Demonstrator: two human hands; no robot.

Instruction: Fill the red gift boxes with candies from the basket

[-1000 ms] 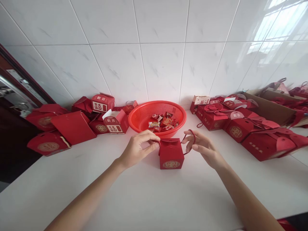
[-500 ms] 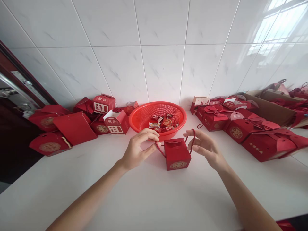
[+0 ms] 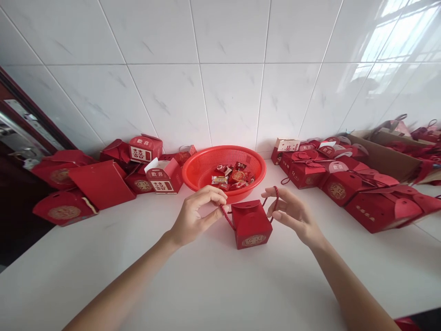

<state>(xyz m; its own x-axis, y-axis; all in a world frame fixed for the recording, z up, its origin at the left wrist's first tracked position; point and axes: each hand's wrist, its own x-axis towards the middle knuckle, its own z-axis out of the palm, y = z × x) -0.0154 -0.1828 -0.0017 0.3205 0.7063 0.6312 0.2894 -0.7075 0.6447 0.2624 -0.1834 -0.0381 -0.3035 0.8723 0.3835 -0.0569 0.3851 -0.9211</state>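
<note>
Standing on the white table (image 3: 223, 285), a small red box (image 3: 251, 223) is noted between the two hands, its top folded over and a gold emblem borne on its front. At its left side, a strand of red cord (image 3: 227, 217) is pinched between the thumb and fingers of the left hand (image 3: 193, 216). At its right side, a cord loop (image 3: 277, 195) is passed across the parted fingers of the right hand (image 3: 298, 218); whether it is gripped by the thumb cannot be told. Directly behind the box, wrapped sweets (image 3: 237, 176) are contained in a red basket (image 3: 198, 168). Further red boxes are grouped at the left (image 3: 103, 184) and right (image 3: 344, 181), near the tiled wall (image 3: 230, 101).
</note>
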